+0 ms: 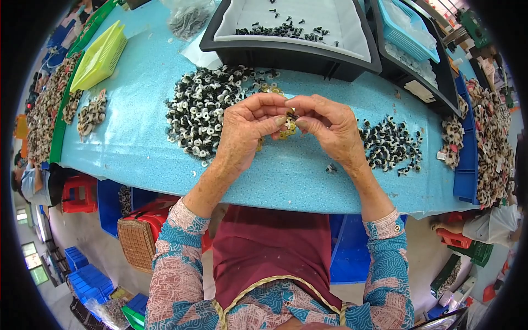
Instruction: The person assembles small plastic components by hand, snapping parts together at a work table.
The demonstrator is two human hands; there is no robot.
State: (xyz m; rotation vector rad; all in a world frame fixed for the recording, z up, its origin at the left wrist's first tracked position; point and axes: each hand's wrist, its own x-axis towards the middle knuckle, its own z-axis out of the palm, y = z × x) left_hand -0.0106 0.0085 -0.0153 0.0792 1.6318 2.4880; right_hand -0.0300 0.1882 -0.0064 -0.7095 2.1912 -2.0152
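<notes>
Both my hands are raised over the blue-covered table (264, 187), fingertips almost touching. My left hand (245, 129) is closed in a pinch between thumb and forefinger. My right hand (333, 129) pinches too, and a small dark stemmed piece (293, 115) shows at its fingertips. Whether the left fingers grip the same piece or a second one is hidden. Under my hands lie small yellow rings (287, 131), partly covered. A large heap of black pieces with white rings (201, 110) spreads beside my left hand. Next to my right wrist lies a smaller heap of similar pieces (393, 146).
A black tray (297, 58) with white lining and loose black stemmed pieces stands at the back. Right of it, a light-blue basket (407, 33) sits in a black bin. A yellow-green basket (99, 58) stands far left. Plush bundles (92, 114) lie nearby; people sit at both sides.
</notes>
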